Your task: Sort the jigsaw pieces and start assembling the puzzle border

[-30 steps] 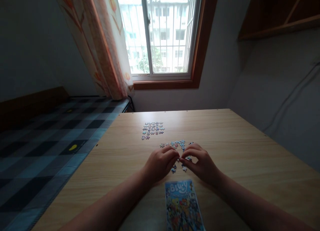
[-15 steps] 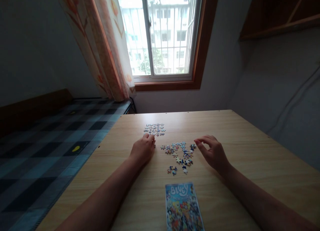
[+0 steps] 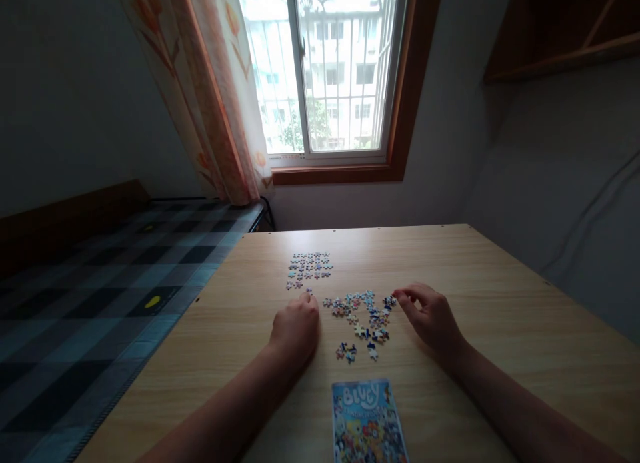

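Note:
My left hand point(image 3: 297, 326) rests low over the table with its fingers curled together. A small puzzle piece point(image 3: 309, 291) shows right at its fingertips, just below the rows of laid-out puzzle pieces point(image 3: 310, 266). On the other side, the thumb and forefinger of my right hand point(image 3: 431, 316) are pinched together. Their tips are beside a dark cluster of puzzle pieces point(image 3: 389, 301) at the right end of the loose pile point(image 3: 355, 306). Whatever lies between the right fingertips is too small to make out.
A picture card point(image 3: 369, 419) reading "Bluey" lies at the near side of the wooden table point(image 3: 240, 289). Several stray pieces point(image 3: 346, 351) are between it and the pile. Left of the table stands a bed point(image 3: 125, 289) with a checked cover; a window point(image 3: 345, 83) is behind.
My left hand has drawn back toward me from the rows, uncovering puzzle pieces at their lower left. My right hand stays pinched beside the dark cluster. The view has shifted slightly.

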`<state>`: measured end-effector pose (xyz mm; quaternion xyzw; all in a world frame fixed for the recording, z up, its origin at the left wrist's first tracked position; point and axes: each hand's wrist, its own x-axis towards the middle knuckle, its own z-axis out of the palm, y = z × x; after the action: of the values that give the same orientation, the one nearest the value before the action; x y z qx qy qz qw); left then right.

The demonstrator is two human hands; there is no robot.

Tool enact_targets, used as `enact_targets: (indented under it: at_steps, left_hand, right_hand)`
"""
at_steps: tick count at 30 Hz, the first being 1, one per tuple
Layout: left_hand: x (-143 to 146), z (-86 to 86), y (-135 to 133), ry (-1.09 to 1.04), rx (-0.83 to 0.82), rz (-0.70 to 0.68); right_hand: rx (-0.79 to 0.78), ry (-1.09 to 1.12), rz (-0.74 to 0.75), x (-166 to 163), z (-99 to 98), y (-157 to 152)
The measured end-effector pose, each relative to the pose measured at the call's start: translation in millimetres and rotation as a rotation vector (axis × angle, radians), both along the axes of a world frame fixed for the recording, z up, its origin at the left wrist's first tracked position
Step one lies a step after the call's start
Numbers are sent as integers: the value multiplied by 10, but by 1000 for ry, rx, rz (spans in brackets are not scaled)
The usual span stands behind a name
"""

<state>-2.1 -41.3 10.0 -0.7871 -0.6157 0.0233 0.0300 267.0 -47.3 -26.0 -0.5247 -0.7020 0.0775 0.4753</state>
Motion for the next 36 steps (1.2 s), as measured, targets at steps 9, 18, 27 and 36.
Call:
enact_targets:
  at_steps: [9,18,27,36]
  left_hand:
    - [-33,-35,53,30,-17,68]
    - [-123,-88,210,-6,-13,91]
    - [-107,-85,215,-26,4,91]
    - [-114,-110,252,-46,37,89]
  right_hand:
    - [-41,10,20,-16,-12,-12]
    - [-50,13,37,-56,-4,-23]
    - [-45,-8,36,-40,-45,-2]
    - [-36,-28,29,-35,-29,3]
